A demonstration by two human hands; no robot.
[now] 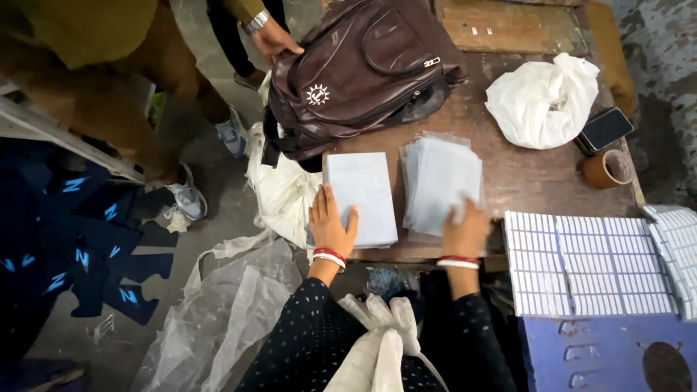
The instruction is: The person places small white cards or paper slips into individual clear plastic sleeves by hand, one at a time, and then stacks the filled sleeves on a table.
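My left hand (pixel 330 225) lies flat on the near left corner of a pale blue-white stack of sheets (pixel 363 192) on the brown wooden table (pixel 523 178). My right hand (pixel 465 229) rests with its fingers on the near edge of a pile of clear plastic sleeves (pixel 439 181), just right of that stack. Both wrists wear red and white bangles, and my sleeves are dark with small dots.
A dark brown backpack (pixel 363 69) lies at the table's far left, with another person's hand (pixel 274 38) on it. A white plastic bag (pixel 544 101), a phone (pixel 604 129) and a clay cup (pixel 608 168) sit at the right. White label sheets (pixel 588 265) cover a blue box. Plastic wrap (pixel 218 319) lies on the floor.
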